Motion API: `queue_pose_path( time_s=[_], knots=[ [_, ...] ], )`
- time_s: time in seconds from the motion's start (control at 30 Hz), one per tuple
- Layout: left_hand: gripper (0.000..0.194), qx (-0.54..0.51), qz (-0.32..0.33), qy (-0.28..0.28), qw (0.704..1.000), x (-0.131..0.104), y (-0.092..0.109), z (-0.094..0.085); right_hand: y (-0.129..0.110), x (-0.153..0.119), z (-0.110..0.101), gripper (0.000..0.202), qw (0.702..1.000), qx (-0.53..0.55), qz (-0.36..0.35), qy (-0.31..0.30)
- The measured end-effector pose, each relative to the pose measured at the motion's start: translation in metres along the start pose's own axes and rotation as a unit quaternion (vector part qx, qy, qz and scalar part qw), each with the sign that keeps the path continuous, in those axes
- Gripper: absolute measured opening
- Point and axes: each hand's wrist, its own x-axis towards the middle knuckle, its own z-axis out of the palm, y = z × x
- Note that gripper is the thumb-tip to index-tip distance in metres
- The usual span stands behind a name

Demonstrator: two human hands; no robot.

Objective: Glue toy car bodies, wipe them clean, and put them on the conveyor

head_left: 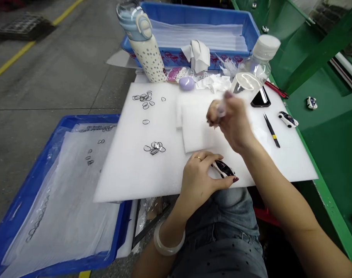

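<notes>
My left hand [200,175] grips a small white toy car [224,168] with a black top between thumb and fingers, at the front edge of the white foam sheet [126,175]. My right hand [232,119] is raised above the sheet and smeared by motion. Its fingers are curled around a small pale object [221,110] that is too blurred to name. Black-rimmed loops lie left of my hands in an upper pile [144,97] and a lower pile [155,148]. Below my right hand is a smaller foam piece [195,131].
Tweezers [271,131], another toy car [288,119], a phone [261,97] and a clear bottle [255,65] stand or lie at right. Behind are a dotted flask [148,54], a purple egg-shaped item [187,83] and a blue bin [193,11]. A blue tray [28,200] sits lower left.
</notes>
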Motion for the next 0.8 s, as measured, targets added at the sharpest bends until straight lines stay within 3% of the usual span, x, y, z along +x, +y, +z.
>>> queue_pose_path(
  time_s=[0.07, 0.2, 0.3, 0.4, 0.47, 0.57, 0.63, 0.7, 0.8],
  knots=[
    [0.060, 0.006, -0.024, -0.021, 0.999, 0.004, 0.002, -0.001, 0.007, 0.013, 0.002, 0.058, 0.999, -0.017, 0.024, -0.026],
    [0.089, 0.011, -0.050, -0.030, 0.998, 0.013, 0.005, -0.005, -0.001, 0.032, 0.005, 0.054, 1.000, -0.005, -0.026, -0.012],
    [0.084, 0.013, -0.032, -0.017, 0.999, 0.014, 0.003, -0.008, 0.005, 0.058, 0.009, 0.057, 0.999, -0.015, -0.031, 0.029],
    [0.071, 0.021, -0.014, -0.021, 0.999, 0.011, -0.005, -0.008, 0.023, 0.080, 0.012, 0.057, 0.996, -0.043, 0.026, 0.080],
    [0.066, 0.035, 0.006, -0.030, 0.999, 0.007, -0.012, -0.006, 0.027, 0.078, 0.010, 0.052, 0.991, -0.064, 0.042, 0.105],
    [0.063, 0.044, 0.041, -0.039, 0.997, 0.003, -0.022, -0.007, 0.015, 0.042, -0.009, 0.045, 0.982, -0.131, -0.043, 0.128],
    [0.064, 0.038, 0.050, -0.037, 0.997, 0.004, -0.026, -0.010, 0.003, 0.010, -0.034, 0.039, 0.959, -0.226, -0.088, 0.145],
    [0.059, 0.036, 0.034, -0.015, 0.999, 0.009, -0.028, -0.016, -0.003, -0.016, -0.066, 0.026, 0.917, -0.347, -0.064, 0.186],
    [0.044, 0.040, -0.019, 0.041, 0.998, 0.018, -0.028, -0.023, 0.005, -0.037, -0.109, 0.024, 0.796, -0.560, 0.053, 0.226]
  ],
)
